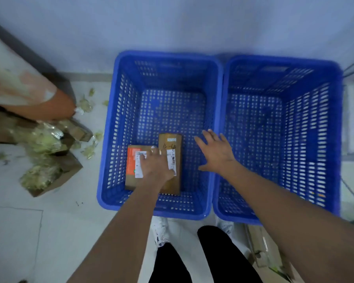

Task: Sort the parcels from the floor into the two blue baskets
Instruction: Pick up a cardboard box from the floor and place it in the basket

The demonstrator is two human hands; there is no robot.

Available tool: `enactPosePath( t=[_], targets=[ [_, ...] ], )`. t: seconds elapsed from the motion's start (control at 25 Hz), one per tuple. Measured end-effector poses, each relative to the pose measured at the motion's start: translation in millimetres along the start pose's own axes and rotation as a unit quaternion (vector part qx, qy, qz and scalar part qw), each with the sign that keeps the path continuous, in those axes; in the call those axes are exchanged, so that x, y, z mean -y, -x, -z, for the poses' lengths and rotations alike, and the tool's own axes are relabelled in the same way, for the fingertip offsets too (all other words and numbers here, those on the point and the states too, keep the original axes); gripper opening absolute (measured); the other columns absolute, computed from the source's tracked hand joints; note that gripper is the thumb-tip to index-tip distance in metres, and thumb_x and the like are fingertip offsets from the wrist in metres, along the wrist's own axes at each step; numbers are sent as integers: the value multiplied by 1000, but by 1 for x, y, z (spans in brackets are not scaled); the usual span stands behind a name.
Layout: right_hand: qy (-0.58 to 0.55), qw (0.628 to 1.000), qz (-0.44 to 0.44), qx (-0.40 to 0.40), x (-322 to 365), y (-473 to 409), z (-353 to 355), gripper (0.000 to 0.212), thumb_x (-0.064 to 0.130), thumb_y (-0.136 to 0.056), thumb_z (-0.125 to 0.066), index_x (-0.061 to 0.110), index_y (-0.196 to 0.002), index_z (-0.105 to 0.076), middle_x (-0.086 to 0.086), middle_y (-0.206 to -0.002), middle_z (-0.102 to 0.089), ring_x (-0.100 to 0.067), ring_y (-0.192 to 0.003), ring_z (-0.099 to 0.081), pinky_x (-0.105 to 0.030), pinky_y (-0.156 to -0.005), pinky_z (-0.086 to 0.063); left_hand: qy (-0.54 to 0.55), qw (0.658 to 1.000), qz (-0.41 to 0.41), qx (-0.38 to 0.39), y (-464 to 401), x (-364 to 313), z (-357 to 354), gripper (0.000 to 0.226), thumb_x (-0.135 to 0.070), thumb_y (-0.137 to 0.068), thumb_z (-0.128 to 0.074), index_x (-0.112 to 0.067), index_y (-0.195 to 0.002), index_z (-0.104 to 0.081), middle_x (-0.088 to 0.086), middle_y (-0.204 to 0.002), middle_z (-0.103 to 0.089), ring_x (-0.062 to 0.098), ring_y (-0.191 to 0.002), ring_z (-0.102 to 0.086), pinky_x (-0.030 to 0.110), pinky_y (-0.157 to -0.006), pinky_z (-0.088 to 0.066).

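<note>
Standing over two blue baskets side by side on the pale floor (18, 231), touching along their inner rims. Reaching into left blue basket (108, 139) with left hand (156, 167), fingers lying on top of two cardboard parcels at the near-left of its floor; cannot tell whether gripping or just pressing, fingers looking mostly flat. Lying flat under that hand: orange-ended parcel (131, 172) with white shipping label, and just beside it on the right, touching or nearly so, narrow brown parcel (173, 142) with handwritten marking and white label strip. Hovering right hand (215, 152) above the right half of the same basket, fingers spread and straight, holding nothing. Sitting alongside, right blue basket (335, 139), only mesh bottom showing inside. Lying left of the baskets on the floor: pile of cardboard boxes (70, 170) with crumpled greenish plastic wrap (43, 139) and scattered scraps. Leaning over that pile, second person's arm (29, 94), hand blurred. Showing at bottom: dark trousers, white shoes.
</note>
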State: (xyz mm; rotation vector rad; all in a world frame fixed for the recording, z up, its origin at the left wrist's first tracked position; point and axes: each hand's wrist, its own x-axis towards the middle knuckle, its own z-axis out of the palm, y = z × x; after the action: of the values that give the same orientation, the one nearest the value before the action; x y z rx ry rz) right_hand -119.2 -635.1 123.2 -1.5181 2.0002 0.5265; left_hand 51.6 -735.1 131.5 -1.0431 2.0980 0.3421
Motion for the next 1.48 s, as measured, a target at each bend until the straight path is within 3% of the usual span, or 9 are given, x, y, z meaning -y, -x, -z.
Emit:
enactPosePath(
  t=[0.2, 0.32, 0.64, 0.88, 1.04, 1.16, 1.48],
  targets=[
    [-37, 994, -86, -57, -70, 91, 98, 112, 68, -77, -66, 23, -156, -1, -10, -163, -1, -28, -151, 0, -54, -120, -14, -71, 986, -87, -127, 59, -49, 143, 83, -56, -81, -60, -18, -146, -27, 9, -150, -30, 32, -137, -29, 50, -110, -25],
    [-83, 981, -149, -90, -108, 153, 128, 111, 67, -77, -66, 24, -156, -3, -9, -163, -2, -28, -151, 0, -54, -120, -12, -99, 972, -138, -161, 91, -92, 199, 87, -59, -78, -63, -16, -145, -28, 11, -149, -32, 33, -136, -30, 51, -110, -25],
    [-195, 900, -357, -158, -181, 370, 115, 107, 66, -69, -72, 25, -152, -18, -11, -159, -18, -30, -146, -19, -52, -116, -24, -228, 885, -329, -235, 197, -220, 277, 91, -61, -73, -65, -16, -143, -31, 10, -148, -35, 32, -134, -33, 49, -109, -28],
    [-261, 827, -485, -111, -177, 522, 29, 103, 64, -72, -71, 25, -152, -20, -10, -159, -20, -30, -146, -20, -47, -116, -22, -287, 820, -437, -232, 289, -323, 250, 85, -59, -73, -66, -16, -140, -38, 10, -142, -41, 32, -131, -36, 51, -109, -27],
    [-289, 788, -533, -106, -171, 594, -41, 96, 61, -70, -73, 24, -147, -29, -12, -152, -32, -33, -139, -33, -45, -112, -31, -302, 789, -482, -233, 334, -377, 205, 67, -52, -74, -68, -16, -125, -47, 8, -127, -50, 29, -120, -44, 48, -104, -31],
    [-314, 772, -545, -93, -169, 634, -96, 97, 60, -70, -75, 24, -147, -29, -16, -148, -36, -36, -134, -38, -46, -108, -35, -342, 767, -494, -224, 363, -411, 156, 72, -57, -74, -67, -16, -129, -44, 8, -129, -48, 29, -121, -43, 46, -101, -33],
    [-365, 776, -507, -82, -187, 707, -230, 89, 61, -69, -72, 19, -139, -37, -14, -142, -39, -36, -126, -44, -49, -101, -41, -394, 777, -461, -169, 412, -484, 28, 76, -57, -72, -66, -16, -131, -41, 8, -133, -46, 29, -123, -41, 46, -101, -32]
  ],
)
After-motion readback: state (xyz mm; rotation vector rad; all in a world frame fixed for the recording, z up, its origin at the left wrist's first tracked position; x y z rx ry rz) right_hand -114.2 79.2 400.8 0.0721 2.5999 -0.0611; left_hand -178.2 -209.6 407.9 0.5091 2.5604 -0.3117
